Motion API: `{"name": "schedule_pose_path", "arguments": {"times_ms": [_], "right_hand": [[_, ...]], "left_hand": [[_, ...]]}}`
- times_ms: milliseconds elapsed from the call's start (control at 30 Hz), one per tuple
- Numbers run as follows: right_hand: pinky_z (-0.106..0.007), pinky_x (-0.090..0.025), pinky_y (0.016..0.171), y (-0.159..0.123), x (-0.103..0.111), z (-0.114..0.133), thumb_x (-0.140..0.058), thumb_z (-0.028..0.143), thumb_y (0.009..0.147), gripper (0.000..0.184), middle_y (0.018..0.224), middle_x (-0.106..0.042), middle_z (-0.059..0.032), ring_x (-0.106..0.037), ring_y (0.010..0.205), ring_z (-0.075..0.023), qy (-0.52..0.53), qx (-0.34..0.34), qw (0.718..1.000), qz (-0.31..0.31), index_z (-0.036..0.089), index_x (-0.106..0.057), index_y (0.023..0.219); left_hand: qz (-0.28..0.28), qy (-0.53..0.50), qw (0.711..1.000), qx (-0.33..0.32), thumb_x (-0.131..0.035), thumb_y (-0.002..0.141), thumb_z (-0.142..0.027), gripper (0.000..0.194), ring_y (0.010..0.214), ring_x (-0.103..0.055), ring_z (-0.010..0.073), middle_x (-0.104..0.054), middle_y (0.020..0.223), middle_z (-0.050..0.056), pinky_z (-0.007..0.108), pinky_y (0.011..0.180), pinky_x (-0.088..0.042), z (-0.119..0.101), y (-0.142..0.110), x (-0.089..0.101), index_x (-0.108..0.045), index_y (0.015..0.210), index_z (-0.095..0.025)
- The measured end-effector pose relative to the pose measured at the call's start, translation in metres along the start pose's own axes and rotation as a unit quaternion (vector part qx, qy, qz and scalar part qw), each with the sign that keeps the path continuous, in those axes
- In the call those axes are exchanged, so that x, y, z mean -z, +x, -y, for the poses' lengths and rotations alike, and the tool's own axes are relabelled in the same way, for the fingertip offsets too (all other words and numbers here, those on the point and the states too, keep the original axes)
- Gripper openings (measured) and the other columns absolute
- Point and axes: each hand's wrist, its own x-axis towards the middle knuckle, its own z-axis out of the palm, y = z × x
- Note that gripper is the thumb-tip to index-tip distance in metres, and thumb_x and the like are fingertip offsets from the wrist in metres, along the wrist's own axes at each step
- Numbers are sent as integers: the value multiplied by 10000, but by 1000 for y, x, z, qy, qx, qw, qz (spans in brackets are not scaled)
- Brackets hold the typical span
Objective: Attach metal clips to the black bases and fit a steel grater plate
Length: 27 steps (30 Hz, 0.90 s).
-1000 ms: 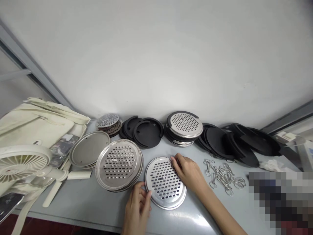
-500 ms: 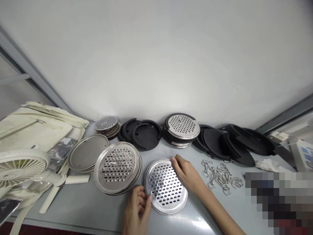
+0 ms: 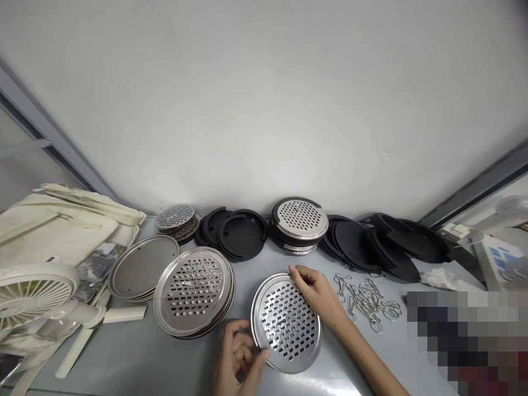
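A round perforated metal plate (image 3: 286, 324) with a raised rim is in front of me, tilted slightly. My right hand (image 3: 319, 291) grips its upper right rim, thumb and fingers closed at the edge. At its lower left rim is my left hand (image 3: 239, 357), fingers curled loosely and thumb apart from them; the thumb tip is at the rim. Left of that hand lies a stack of similar round plates (image 3: 193, 291) with raised slots. Behind it to the left is a stack of plain metal discs (image 3: 144, 267).
Along the wall are black round trays (image 3: 243, 236), a mixed stack topped by a perforated plate (image 3: 303, 220), small perforated discs (image 3: 175, 217) and black discs (image 3: 355, 242). Wire clips (image 3: 367, 300) lie right. A cream fan (image 3: 31, 291) and bag (image 3: 61, 225) occupy the left.
The perforated plate has shifted slightly right and its tilt has altered, with my right hand still at its rim. My left hand's fingers have spread a little. The view has shifted slightly.
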Motion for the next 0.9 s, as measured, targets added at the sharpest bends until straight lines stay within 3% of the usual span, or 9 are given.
{"name": "schedule_pose_path", "arguments": {"times_ms": [100, 267, 333, 400, 500, 567, 700, 833, 900], "right_hand": [[-233, -248, 498, 2, 3, 0, -380, 567, 899, 473, 583, -247, 55, -276, 544, -106, 34, 2, 999, -25, 215, -287, 597], [-226, -244, 484, 6, 7, 1, -434, 624, 854, 525, 566, -221, 69, -236, 509, -89, 143, -25, 989, 6, 217, -263, 571], [-223, -228, 467, 7, 8, 0, -483, 633, 824, 551, 539, -215, 76, -216, 484, -81, 189, -69, 979, 12, 217, -251, 548], [-220, -218, 450, 6, 10, -1, -521, 633, 799, 557, 509, -236, 81, -218, 461, -75, 235, -120, 965, 12, 219, -260, 534], [-218, -236, 436, 5, 16, 0, -547, 634, 780, 535, 481, -309, 78, -271, 436, -78, 292, -176, 940, 2, 218, -312, 540], [-223, -271, 433, 3, 21, 1, -553, 635, 777, 511, 480, -375, 69, -328, 434, -88, 313, -198, 929, -13, 212, -370, 556], [-224, -309, 421, 3, 24, 1, -603, 604, 763, 454, 495, -484, 50, -405, 434, -100, 347, -214, 913, -27, 197, -479, 601], [-226, -364, 444, 5, 23, -3, -622, 578, 767, 419, 528, -543, 37, -453, 449, -106, 388, -225, 893, -12, 189, -533, 640], [-226, -381, 458, 6, 23, -4, -638, 576, 755, 415, 538, -555, 37, -474, 462, -109, 403, -226, 887, -9, 186, -545, 648]], "left_hand": [[3, -20, 1000, -5, -713, 647, -564, 650, 436, -436, 71, -532, 622, -43, 173, 431, -312, -4, 1, -4, -453, 1120, -202], [52, -41, 997, 27, -741, 619, -497, 700, 376, -431, 54, -510, 599, -58, 147, 360, -273, -31, -4, -9, -437, 1179, -208], [64, -8, 998, 16, -735, 622, -468, 752, 374, -497, 84, -560, 607, -43, 148, 335, -278, -55, -5, -6, -412, 1255, -224], [78, 42, 996, -18, -647, 706, -507, 603, 388, -565, 121, -620, 596, -6, 158, 327, -299, -87, -2, 3, -503, 1214, -216], [67, 133, 985, -91, -550, 760, -573, 399, 380, -570, 129, -661, 617, 23, 178, 310, -335, -147, 17, 27, -663, 832, -197], [20, 234, 959, -159, -562, 768, -545, 360, 412, -584, 126, -650, 605, 0, 180, 357, -382, -186, 40, 43, -664, 771, -199], [48, 411, 877, -245, -477, 860, -490, 378, 560, -638, 144, -657, 654, 16, 191, 496, -447, -230, 104, 56, -643, 858, -151], [99, 596, 778, -171, -475, 872, -381, 338, 500, -605, 142, -623, 561, 45, 209, 528, -439, -219, 168, 37, -616, 725, -111], [116, 625, 760, -138, -589, 796, -318, 259, 459, -586, 151, -576, 466, 30, 221, 524, -437, -206, 191, 24, -596, 626, -122]]}}
